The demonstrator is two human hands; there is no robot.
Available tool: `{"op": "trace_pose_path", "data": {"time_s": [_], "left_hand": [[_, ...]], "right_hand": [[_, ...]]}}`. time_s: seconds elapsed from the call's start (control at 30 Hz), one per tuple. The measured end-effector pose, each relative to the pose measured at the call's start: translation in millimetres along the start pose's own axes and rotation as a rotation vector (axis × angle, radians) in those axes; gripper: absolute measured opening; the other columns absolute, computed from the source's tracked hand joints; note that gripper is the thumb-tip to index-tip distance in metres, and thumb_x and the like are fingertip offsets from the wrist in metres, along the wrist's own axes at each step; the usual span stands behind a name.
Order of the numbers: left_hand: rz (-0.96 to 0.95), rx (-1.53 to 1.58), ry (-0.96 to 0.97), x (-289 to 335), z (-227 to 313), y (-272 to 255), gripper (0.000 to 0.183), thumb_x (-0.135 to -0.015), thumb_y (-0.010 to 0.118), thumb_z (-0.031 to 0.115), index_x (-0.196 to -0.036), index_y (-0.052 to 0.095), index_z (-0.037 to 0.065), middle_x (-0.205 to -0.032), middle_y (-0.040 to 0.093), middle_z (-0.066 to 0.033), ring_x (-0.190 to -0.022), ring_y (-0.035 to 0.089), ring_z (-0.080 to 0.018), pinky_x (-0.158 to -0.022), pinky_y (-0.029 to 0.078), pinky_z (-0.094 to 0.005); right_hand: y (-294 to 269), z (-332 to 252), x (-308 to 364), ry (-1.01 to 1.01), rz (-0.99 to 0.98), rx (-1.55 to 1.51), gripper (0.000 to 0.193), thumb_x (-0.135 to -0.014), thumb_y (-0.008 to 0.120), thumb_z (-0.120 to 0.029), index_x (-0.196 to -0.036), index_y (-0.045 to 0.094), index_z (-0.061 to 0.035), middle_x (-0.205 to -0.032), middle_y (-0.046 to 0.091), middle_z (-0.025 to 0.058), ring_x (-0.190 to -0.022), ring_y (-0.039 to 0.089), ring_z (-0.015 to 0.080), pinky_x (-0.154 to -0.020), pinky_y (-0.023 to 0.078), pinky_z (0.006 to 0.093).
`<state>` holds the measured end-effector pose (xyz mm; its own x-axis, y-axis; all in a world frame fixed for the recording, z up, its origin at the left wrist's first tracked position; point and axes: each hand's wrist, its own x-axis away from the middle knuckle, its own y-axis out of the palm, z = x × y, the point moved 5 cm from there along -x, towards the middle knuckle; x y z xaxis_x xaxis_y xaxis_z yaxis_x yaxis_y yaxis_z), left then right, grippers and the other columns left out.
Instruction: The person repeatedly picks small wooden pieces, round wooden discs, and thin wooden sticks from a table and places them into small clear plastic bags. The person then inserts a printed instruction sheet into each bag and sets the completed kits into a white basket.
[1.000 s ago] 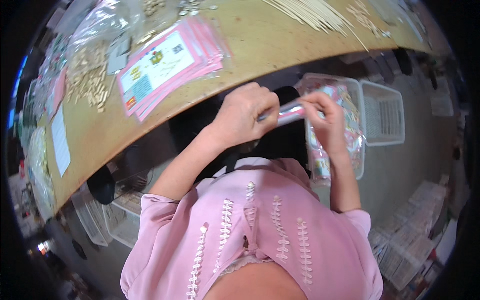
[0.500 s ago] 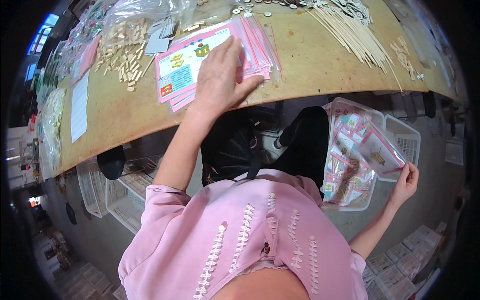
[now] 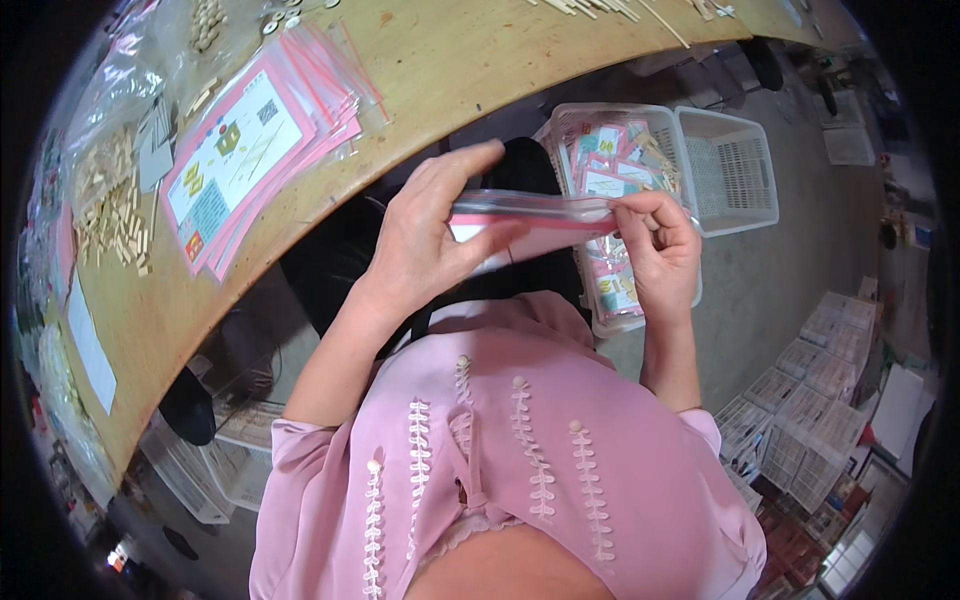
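Observation:
In front of my body, above my lap, a flat clear zip bag [image 3: 545,222] with a pink-edged card is held nearly edge-on, slightly blurred. My right hand [image 3: 660,255] pinches its right end between thumb and fingers. At the left end, my left hand [image 3: 425,230] has its thumb across the near face and its fingers on the far side. A fanned stack of similar pink-bordered card bags [image 3: 245,150] lies on the table to the left. Beyond my right hand, a white plastic basket [image 3: 565,120] contains several such bags.
The worn wooden table [image 3: 420,95] curves across the far side and left. Small wooden blocks [image 3: 115,225], grey cards [image 3: 155,150], a white paper strip [image 3: 90,345] and thin wooden sticks [image 3: 590,8] lie on it. A second white basket [image 3: 770,175] adjoins the first. Stacked crates [image 3: 800,400] stand at right.
My left hand has left the card stack and come to the bag's left end. My right hand has brought the bag from over the baskets to my front. The view has shifted rightward.

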<state>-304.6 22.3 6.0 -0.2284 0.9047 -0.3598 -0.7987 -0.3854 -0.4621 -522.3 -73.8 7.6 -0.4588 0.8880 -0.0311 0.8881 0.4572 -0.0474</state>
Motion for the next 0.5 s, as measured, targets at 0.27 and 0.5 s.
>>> {"op": "trace_pose_path", "data": {"time_s": [0.27, 0.5], "left_hand": [[-0.019, 0.189, -0.183, 30.8, -22.2, -10.0, 0.005, -0.087, 0.074, 0.002, -0.092, 0.072, 0.000, -0.086, 0.069, -0.0051, -0.079, 0.063, -0.0133, -0.072, 0.049, -0.0258], [0.049, -0.024, -0.105, 38.9, -24.1, -16.9, 0.011, -0.077, 0.076, 0.001, -0.080, 0.066, 0.003, -0.075, 0.063, -0.0057, -0.071, 0.061, -0.0202, -0.067, 0.048, -0.0306]], "right_hand": [[24.3, 14.2, -3.8, -0.026, -0.123, -0.070, 0.007, -0.100, 0.062, -0.002, -0.105, 0.065, 0.0022, -0.094, 0.069, 0.0019, -0.089, 0.062, 0.0052, -0.079, 0.048, 0.0194], [16.0, 19.9, -8.4, -0.030, -0.107, 0.036, 0.007, -0.099, 0.063, -0.003, -0.104, 0.066, -0.0002, -0.093, 0.069, 0.0009, -0.087, 0.062, 0.0050, -0.079, 0.048, 0.0195]]}}
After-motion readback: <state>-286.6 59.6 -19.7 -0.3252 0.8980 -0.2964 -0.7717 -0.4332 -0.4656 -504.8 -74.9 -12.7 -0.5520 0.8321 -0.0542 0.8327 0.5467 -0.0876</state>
